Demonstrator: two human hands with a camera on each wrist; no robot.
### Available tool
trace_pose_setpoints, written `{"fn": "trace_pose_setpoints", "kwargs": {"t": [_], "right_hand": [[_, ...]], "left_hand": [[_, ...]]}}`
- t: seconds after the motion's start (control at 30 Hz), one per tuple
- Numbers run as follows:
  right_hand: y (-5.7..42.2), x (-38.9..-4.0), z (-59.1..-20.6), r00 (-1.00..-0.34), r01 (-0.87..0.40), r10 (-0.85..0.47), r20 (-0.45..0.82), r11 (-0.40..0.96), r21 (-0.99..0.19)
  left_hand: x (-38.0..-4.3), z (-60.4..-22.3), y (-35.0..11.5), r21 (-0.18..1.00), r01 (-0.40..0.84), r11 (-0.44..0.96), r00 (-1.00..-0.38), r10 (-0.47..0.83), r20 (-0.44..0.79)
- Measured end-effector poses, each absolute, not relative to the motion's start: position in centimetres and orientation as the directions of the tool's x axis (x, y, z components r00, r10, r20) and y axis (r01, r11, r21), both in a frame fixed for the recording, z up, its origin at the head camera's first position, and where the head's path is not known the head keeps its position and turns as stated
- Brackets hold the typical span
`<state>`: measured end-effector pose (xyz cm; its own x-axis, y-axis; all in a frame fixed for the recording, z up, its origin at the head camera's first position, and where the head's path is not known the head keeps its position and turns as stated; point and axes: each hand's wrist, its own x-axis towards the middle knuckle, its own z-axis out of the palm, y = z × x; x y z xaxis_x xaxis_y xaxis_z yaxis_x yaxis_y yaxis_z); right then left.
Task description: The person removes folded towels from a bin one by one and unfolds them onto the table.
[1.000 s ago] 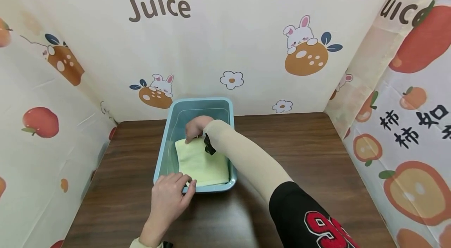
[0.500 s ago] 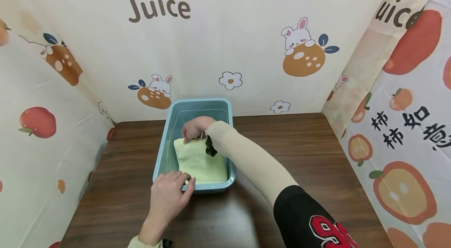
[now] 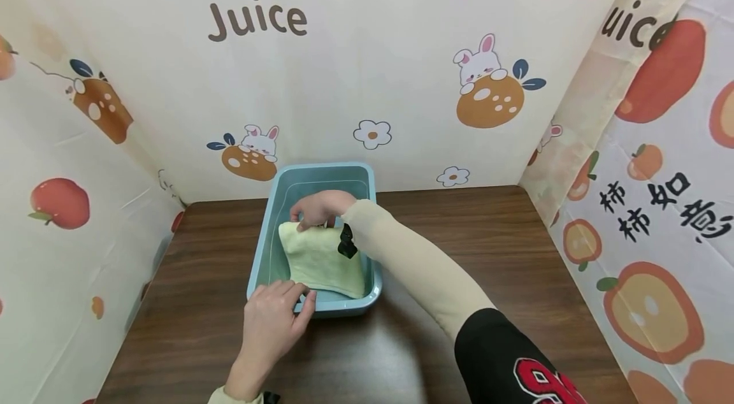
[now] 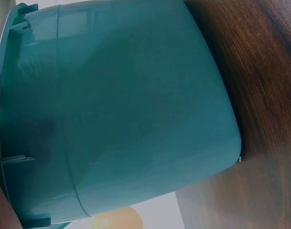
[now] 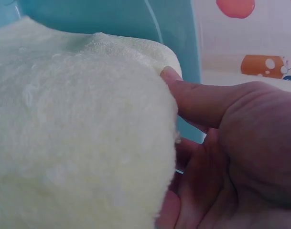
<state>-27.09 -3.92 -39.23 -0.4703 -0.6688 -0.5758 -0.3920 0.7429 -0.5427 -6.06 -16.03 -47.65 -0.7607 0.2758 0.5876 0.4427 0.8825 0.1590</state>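
Note:
A folded pale yellow-green towel (image 3: 323,260) lies in a blue plastic basin (image 3: 262,245). My right hand (image 3: 322,208) reaches into the basin and grips the towel's far edge. In the right wrist view the thumb of that hand (image 5: 250,124) lies on top of the fluffy towel (image 5: 88,129), with the fingers underneath. My left hand (image 3: 275,315) rests on the basin's near rim, at its left corner, with the thumb stretched along it. The left wrist view is mostly filled by the outer wall of the basin (image 4: 140,105).
The basin stands on a dark wood-grain table (image 3: 459,238), close to the back wall. A cloth printed with fruit and rabbits (image 3: 332,60) covers the back and both sides. My right sleeve (image 3: 424,257) crosses over the basin's right rim.
The towel's far edge has risen in my right hand, and its near edge has drawn away from the basin's near wall. My left hand has stayed at the rim.

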Motion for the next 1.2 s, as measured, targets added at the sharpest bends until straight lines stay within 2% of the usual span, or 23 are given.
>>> {"fn": "trace_pose_setpoints", "kwargs": {"t": [0.3,0.57,1.2], "right_hand": [[-3.3,-26.4,-37.2,-0.486,-0.451,-0.721,-0.494,0.691,-0.565],[-2.1,-26.2,-35.9,-0.515,-0.516,-0.78,-0.356,0.613,-0.598],[1.2,-25.2,-31.1,-0.584,-0.51,-0.796,-0.159,0.512,-0.691]], "left_hand": [[-6.0,-47.4,-16.2,0.167,0.431,0.887,-0.777,0.27,0.569],[-6.1,-47.5,-16.2,0.179,0.434,0.883,-0.775,0.265,0.573],[-5.9,-47.6,-16.0,0.178,0.441,0.88,-0.769,0.268,0.58]]}}
